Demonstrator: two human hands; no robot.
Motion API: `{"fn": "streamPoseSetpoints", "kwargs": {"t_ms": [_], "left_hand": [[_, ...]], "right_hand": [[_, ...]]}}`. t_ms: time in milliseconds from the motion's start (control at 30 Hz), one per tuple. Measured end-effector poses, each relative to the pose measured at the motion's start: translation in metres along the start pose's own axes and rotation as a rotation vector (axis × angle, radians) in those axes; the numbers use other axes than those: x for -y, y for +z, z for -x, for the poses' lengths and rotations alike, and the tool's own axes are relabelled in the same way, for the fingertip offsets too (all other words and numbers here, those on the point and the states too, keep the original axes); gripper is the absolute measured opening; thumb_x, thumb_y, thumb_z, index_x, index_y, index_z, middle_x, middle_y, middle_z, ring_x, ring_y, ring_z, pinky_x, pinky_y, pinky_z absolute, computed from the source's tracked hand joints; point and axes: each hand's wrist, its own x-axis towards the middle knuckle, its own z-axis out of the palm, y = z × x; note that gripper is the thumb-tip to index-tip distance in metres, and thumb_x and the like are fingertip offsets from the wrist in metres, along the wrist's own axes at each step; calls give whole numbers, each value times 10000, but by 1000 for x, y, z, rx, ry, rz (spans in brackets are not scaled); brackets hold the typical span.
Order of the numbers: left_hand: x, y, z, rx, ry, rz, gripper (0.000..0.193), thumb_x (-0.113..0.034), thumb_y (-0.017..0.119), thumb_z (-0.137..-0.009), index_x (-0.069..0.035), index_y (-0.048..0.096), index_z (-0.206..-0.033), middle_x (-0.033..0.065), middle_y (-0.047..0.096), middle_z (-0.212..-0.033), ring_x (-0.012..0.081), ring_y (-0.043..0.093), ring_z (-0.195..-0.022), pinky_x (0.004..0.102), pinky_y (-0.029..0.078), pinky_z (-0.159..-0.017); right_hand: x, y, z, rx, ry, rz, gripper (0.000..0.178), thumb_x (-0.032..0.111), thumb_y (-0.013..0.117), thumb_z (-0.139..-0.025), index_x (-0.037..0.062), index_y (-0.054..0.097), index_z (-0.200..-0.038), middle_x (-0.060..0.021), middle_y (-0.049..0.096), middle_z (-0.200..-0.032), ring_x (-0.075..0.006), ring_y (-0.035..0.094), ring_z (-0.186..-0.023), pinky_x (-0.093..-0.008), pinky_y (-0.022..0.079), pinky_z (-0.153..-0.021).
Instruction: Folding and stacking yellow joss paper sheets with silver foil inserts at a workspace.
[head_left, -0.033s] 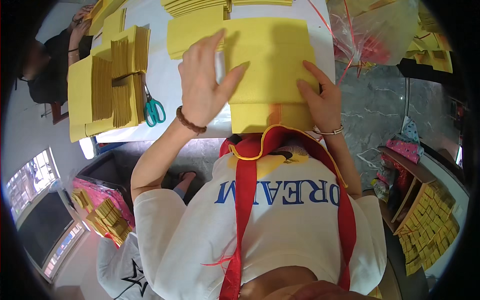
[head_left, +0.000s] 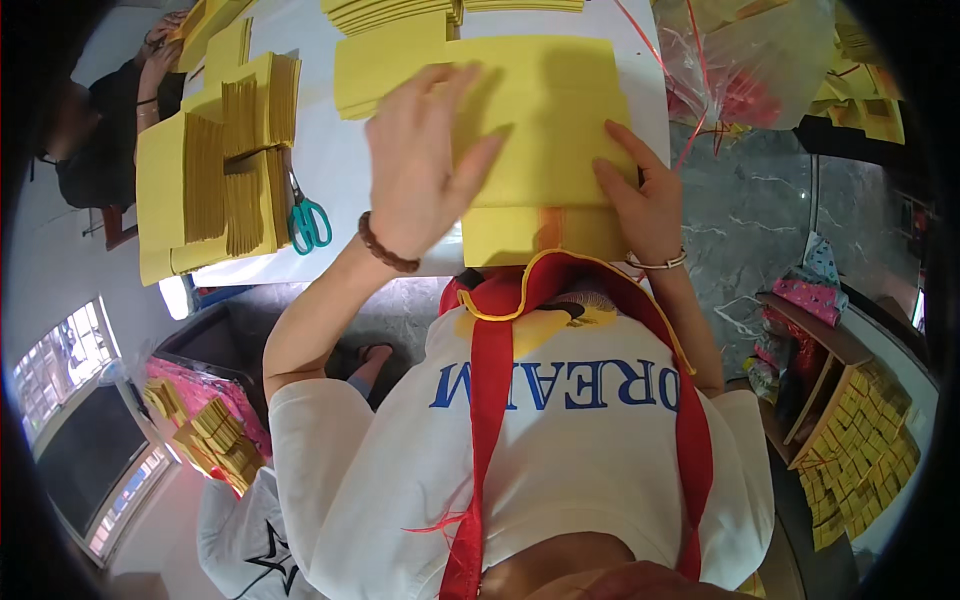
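Observation:
A stack of yellow paper sheets (head_left: 550, 130) lies on the white-topped table before me, its folded or layered near strip (head_left: 500, 235) bearing an orange patch. My left hand (head_left: 415, 165) is over the stack's left edge, thumb and fingers apart, slightly blurred; whether it touches the paper I cannot tell. At the right edge my right hand (head_left: 648, 205) grips the stack, thumb and index finger on the top sheet. Its other fingers are mostly hidden. Another yellow paper pile (head_left: 390, 60) sits just beyond my left hand. Teal-handled scissors (head_left: 309, 222) lie to the left.
Bundles of yellow folded paper (head_left: 205, 180) stand at the table's left side, near another person's arm (head_left: 152, 85). More yellow piles (head_left: 390, 12) line the far edge. A clear plastic bag (head_left: 745, 60) with red ties hangs at the right. Yellow bundles (head_left: 860, 460) fill the lower right.
My left hand has shifted slightly right over the yellow stack, its fingers bending a little. My right hand and the stack stay where they were.

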Motion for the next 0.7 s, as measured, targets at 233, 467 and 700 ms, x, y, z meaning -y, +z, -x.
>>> {"fn": "streamPoseSetpoints", "kwargs": {"t_ms": [233, 467, 700], "left_hand": [[-12, 46, 4, 173, 309, -318, 523, -350, 592, -807, -76, 477, -1237, 142, 415, -1279, 322, 360, -1185, 444, 282, -953], [-3, 56, 10, 168, 319, -370, 595, -387, 603, -779, -100, 437, -1273, 144, 378, -1301, 328, 336, -1191, 470, 263, -953], [0, 47, 12, 125, 379, -249, 603, -405, 616, -754, -98, 465, -1251, 139, 382, -1300, 316, 363, -1151, 466, 286, -923]], "right_hand": [[-2, 0, 2, -23, 30, -42, 393, 122, 620, -782, 14, 573, -1158, -173, 637, -1034, -213, 626, -906, -288, 478, -786], [8, -8, 19, -38, -554, 784, 543, 378, 631, -776, 108, 521, -1234, -122, 431, -1338, -268, 434, -1210, -487, 303, -981], [-6, -4, 32, 282, -540, 887, 654, 558, 482, -820, 102, 459, -1288, -110, 348, -1407, -317, 260, -1327, -573, 148, -1034]]}}
